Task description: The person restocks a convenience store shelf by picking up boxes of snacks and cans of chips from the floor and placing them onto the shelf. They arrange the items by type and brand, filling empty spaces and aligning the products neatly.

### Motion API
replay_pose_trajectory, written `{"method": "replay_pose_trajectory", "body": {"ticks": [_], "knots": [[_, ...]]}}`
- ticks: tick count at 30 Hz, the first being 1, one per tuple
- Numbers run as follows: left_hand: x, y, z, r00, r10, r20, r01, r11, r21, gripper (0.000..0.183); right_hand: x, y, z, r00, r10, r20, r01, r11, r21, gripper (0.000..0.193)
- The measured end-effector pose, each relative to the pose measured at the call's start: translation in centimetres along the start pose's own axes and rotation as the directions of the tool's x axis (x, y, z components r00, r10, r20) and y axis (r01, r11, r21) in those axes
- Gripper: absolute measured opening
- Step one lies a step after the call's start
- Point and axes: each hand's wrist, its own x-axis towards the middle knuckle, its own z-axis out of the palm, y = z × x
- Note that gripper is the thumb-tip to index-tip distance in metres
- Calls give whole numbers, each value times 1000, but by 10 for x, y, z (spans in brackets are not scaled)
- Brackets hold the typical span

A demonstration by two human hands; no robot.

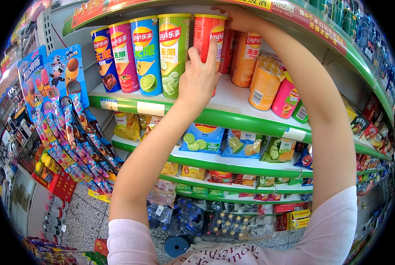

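My left hand [199, 76] grips the lower front of an upright red crisp tube [205, 33] on the white top shelf [233, 99]. My right hand [235, 17] reaches up over the tube's top, under the shelf above, its fingers partly hidden. To the left of the red tube stand a green tube [173, 48], a blue tube [145, 51], a pink tube [123, 55] and a dark blue tube [104, 57]. To its right stands an orange tube [246, 57], and further right several tubes lie tipped, an orange one [264, 86] and a pink one [285, 98] among them.
Lower shelves hold bagged crisps [205, 138] in blue, green and yellow. A hanging rack of small snack packs [69, 137] stands at the left. Wrapped bottle packs [219, 223] sit on the speckled floor [85, 216]. Shelf edges are green [233, 119].
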Motion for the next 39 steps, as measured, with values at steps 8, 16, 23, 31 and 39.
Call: {"method": "replay_pose_trajectory", "body": {"ticks": [8, 16, 23, 31, 39], "knots": [[-5, 1, 8, 999, 15, -41, -15, 1000, 20, 68, -46, 27, 6, 831, 447, -331, -556, 686, -469, 78], [-8, -3, 4, 999, 17, -29, -16, 999, 35, 60, -58, 1, -10, 789, 608, -92, -606, 794, 54, 87], [-10, -5, 9, 995, 64, -81, -57, 995, 85, 54, -47, -30, -10, 847, 510, -150, -477, 853, 209, 98], [-11, 35, 18, 998, -53, 13, 53, 998, 32, 74, -61, -49, -16, 881, 452, -137, -406, 873, 269, 103], [-10, 41, 26, 962, -221, 158, 197, 968, 156, 76, -84, -25, -13, 876, 479, -52, -299, 625, 721, 58]]}}
